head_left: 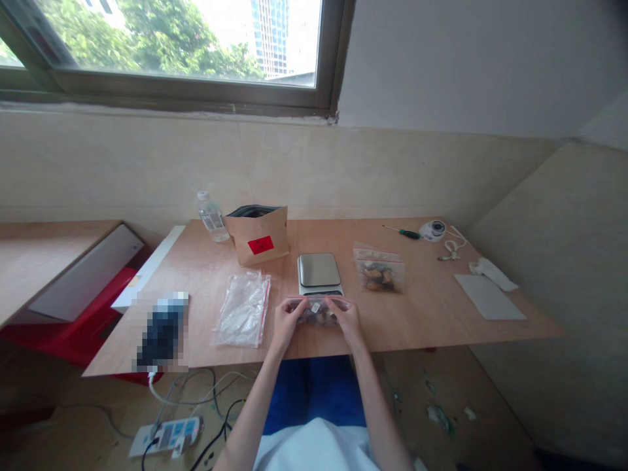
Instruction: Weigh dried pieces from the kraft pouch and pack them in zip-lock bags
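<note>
A small clear zip bag [318,311] with dark contents lies at the near edge of the wooden table [422,314]. My left hand [286,320] pinches its left top corner, fingers closed on the red seal strip. At the right end of that strip, my right hand [344,316] pinches in the same way. Just behind the bag stands a small metal-topped scale [318,271]. A second filled zip bag [379,271] rests to the right of the scale. A pile of empty zip bags [243,309] lies to the left.
A brown paper pouch [259,237] with a red label and a plastic bottle [211,216] stand at the back. A screwdriver [401,231], a white round device [432,229] and a grey sheet [489,296] sit at right. A power strip [165,436] and cables lie on the floor.
</note>
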Demonstrator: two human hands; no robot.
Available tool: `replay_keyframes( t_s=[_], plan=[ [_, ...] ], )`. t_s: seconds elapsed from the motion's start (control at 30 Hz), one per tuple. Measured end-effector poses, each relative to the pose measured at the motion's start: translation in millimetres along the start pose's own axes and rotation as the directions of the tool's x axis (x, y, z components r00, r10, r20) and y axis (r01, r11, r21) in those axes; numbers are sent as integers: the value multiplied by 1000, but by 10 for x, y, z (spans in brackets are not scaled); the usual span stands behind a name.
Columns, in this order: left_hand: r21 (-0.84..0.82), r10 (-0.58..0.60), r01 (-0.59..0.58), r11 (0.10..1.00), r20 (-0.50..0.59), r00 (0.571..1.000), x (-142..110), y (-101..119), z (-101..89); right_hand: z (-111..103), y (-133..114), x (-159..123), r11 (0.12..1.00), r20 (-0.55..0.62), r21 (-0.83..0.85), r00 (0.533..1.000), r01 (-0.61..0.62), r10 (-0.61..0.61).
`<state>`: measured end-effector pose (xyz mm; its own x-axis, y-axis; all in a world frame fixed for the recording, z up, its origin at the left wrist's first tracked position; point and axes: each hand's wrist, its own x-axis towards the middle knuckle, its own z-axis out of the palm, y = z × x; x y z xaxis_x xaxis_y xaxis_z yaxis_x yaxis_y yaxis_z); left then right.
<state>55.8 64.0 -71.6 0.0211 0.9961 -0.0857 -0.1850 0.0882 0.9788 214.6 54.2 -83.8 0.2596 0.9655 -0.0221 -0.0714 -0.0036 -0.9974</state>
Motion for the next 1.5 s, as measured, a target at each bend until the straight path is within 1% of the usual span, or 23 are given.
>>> replay_keyframes(
  t_s=[0.17, 0.3, 0.43, 0.5, 0.57, 0.63, 0.83, 0.97, 1.03, 1.1, 1.17, 1.23, 1.27, 1.3, 1.33, 1.4, 1.43, 1.5],
  plan=[
    [-6, -14, 14, 1000, -3, 1000, -31, 27, -15, -7, -17, -12, 996, -37, -75, 998, 48, -51],
    [-45, -21, 20, 999, -14, 1000, -36, 35, -1, -7, -7, -9, 996, -62, -72, 997, 46, -50],
    [-74, -95, 97, 992, 38, 995, -32, 41, 5, -25, -19, -1, 999, -31, -35, 999, 38, -39],
    [-42, -103, 106, 993, 82, 991, -30, 46, 0, -35, -37, -3, 999, 23, -14, 999, 37, -37],
    [6, -85, 85, 996, 114, 990, -28, 50, -5, -40, -58, -7, 1000, 96, -4, 995, 30, -30],
    [39, -64, 59, 997, 136, 989, -27, 53, -6, -38, -76, -12, 1000, 144, -8, 989, 24, -22],
    [65, -13, 5, 998, 136, 991, -33, 34, 4, 2, -81, -18, 998, 112, -41, 993, 37, -32],
    [95, 14, -24, 995, 107, 994, -52, 22, 5, 42, -44, -23, 995, 44, -71, 997, 68, -65],
    [117, 43, -55, 992, 98, 994, -56, 28, -1, 42, -41, -23, 993, 30, -85, 996, 83, -80],
    [144, 79, -92, 985, 94, 992, -53, 45, -10, 15, -78, -22, 988, 82, -107, 992, 107, -99],
    [188, 130, -148, 971, 107, 986, -46, 75, -21, -34, -171, -22, 971, 135, -170, 980, 167, -145],
    [256, 204, -233, 938, 136, 969, -42, 114, -25, -82, -322, -23, 911, 154, -305, 959, 277, -240],
    [291, 243, -281, 915, 158, 957, -41, 134, -22, -97, -413, -23, 853, 175, -395, 939, 342, -295],
    [318, 281, -326, 890, 179, 943, -43, 155, -16, -103, -508, -23, 776, 219, -484, 914, 405, -341],
    [336, 313, -362, 869, 194, 930, -47, 175, -7, -99, -601, -21, 688, 288, -556, 885, 465, -366],
    [345, 353, -403, 847, 201, 914, -59, 210, 18, -68, -762, -12, 532, 432, -638, 830, 557, -352],
    [342, 362, -410, 846, 196, 911, -67, 224, 31, -44, -821, -5, 476, 484, -657, 811, 585, -329],
    [333, 361, -401, 853, 177, 916, -84, 248, 55, 9, -889, 11, 397, 548, -675, 783, 622, -296]
  ],
)
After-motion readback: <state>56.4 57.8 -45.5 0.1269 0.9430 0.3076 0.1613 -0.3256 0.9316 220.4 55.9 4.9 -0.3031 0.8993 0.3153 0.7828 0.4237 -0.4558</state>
